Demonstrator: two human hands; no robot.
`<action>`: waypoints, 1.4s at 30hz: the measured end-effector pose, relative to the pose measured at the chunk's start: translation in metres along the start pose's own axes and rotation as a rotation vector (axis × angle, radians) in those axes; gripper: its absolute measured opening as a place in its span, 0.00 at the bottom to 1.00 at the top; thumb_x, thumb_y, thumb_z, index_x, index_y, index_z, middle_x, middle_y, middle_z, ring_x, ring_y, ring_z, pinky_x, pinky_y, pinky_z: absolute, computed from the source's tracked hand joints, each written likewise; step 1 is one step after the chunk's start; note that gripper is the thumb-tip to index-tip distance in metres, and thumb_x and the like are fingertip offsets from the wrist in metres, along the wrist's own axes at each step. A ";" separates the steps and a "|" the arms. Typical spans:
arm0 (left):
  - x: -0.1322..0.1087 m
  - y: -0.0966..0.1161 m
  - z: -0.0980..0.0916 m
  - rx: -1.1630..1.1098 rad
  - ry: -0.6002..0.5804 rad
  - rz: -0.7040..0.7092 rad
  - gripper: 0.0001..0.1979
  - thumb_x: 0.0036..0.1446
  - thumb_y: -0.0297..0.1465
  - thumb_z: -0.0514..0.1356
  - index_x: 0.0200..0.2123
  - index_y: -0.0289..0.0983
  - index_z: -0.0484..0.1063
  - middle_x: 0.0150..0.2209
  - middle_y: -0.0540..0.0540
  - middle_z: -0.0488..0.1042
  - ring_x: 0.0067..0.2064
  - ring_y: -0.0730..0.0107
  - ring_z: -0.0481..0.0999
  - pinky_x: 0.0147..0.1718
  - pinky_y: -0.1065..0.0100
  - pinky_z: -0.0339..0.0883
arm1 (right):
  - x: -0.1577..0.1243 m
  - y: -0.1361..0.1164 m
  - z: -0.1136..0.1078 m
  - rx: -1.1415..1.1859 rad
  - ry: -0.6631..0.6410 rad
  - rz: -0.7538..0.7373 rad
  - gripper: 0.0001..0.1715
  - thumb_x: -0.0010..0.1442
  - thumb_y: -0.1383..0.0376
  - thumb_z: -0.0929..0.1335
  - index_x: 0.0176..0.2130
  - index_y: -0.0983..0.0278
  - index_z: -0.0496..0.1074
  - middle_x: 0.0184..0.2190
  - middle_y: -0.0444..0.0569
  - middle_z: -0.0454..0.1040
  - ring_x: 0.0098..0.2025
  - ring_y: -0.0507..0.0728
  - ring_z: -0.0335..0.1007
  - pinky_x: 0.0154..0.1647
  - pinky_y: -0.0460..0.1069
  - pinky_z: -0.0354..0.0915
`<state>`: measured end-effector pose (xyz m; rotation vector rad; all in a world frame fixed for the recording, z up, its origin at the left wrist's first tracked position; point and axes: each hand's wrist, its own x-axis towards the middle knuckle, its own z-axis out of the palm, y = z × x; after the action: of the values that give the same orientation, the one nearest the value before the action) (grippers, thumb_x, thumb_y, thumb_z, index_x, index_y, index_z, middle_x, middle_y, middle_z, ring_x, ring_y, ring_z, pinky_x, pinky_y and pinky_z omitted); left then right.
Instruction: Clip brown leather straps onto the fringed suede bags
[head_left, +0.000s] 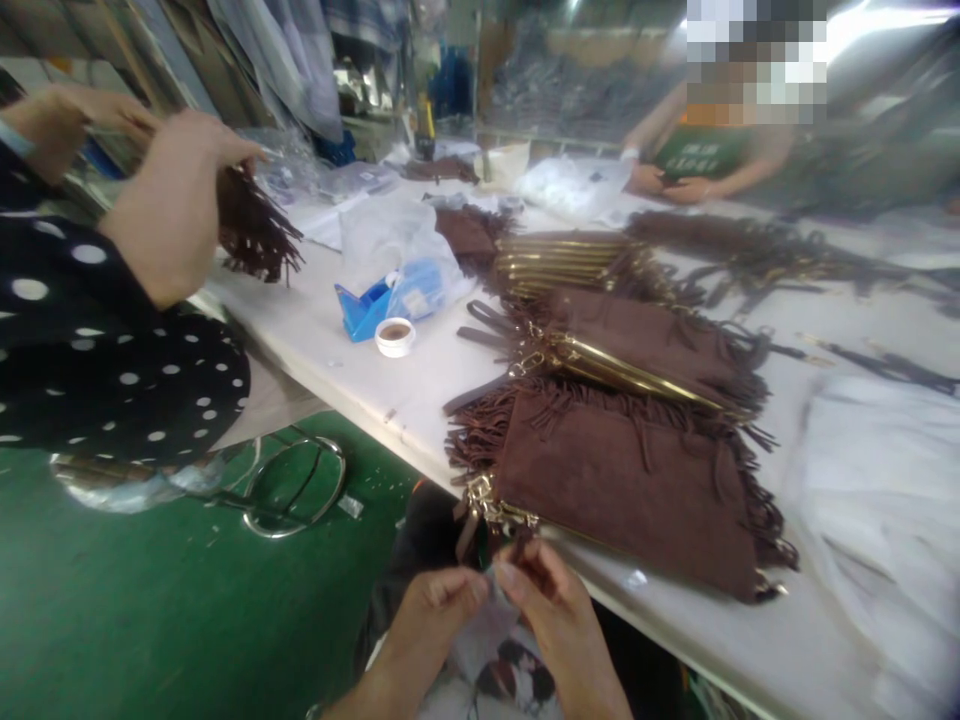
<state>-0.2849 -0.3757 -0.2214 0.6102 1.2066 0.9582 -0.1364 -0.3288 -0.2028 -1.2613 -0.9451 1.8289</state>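
Green floor (300, 610) borders a white table (427, 395); another person (701, 160) is across it, a dotted sleeve (82, 310) at its left. A brown fringed bag (630, 490) lies nearest, more bags (652, 345) behind, a blue dispenser (367, 312) and pot (395, 337) farther left. Below its clasps (484, 495), the right hand (551, 600) has its grip pinched on a dark strap (520, 543); the left hand (435, 612) almost touches it, fingertips together, whether holding anything I cannot tell
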 end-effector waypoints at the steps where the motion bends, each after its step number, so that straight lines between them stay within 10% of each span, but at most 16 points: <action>1: 0.001 -0.001 0.003 -0.015 0.020 -0.002 0.24 0.54 0.49 0.64 0.29 0.30 0.77 0.26 0.47 0.72 0.28 0.70 0.66 0.30 0.70 0.59 | 0.000 0.000 -0.001 -0.011 0.002 0.010 0.19 0.53 0.52 0.74 0.32 0.63 0.70 0.27 0.41 0.66 0.29 0.50 0.59 0.29 0.43 0.57; 9: 0.000 0.008 0.020 -0.087 0.100 -0.024 0.23 0.55 0.51 0.63 0.28 0.33 0.73 0.25 0.48 0.71 0.27 0.69 0.68 0.29 0.70 0.60 | -0.006 0.003 -0.011 -0.146 0.074 -0.037 0.23 0.59 0.46 0.68 0.33 0.64 0.73 0.19 0.39 0.61 0.23 0.49 0.53 0.23 0.43 0.52; 18: 0.006 0.003 0.025 -0.177 0.143 -0.038 0.23 0.54 0.50 0.64 0.30 0.34 0.72 0.26 0.49 0.71 0.26 0.72 0.68 0.27 0.72 0.61 | -0.014 0.002 -0.013 -0.146 0.179 -0.091 0.27 0.54 0.47 0.72 0.46 0.61 0.76 0.32 0.49 0.76 0.31 0.57 0.70 0.31 0.48 0.68; 42: 0.027 -0.009 0.020 -0.047 0.071 0.017 0.33 0.52 0.53 0.63 0.52 0.34 0.71 0.31 0.43 0.77 0.26 0.69 0.71 0.22 0.73 0.61 | -0.004 0.005 -0.011 -0.321 0.440 -0.087 0.25 0.51 0.43 0.71 0.29 0.62 0.75 0.16 0.41 0.66 0.19 0.53 0.60 0.18 0.44 0.56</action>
<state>-0.2610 -0.3547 -0.2371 0.5540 1.2396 1.0273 -0.1260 -0.3328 -0.2080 -1.7003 -1.0447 1.2843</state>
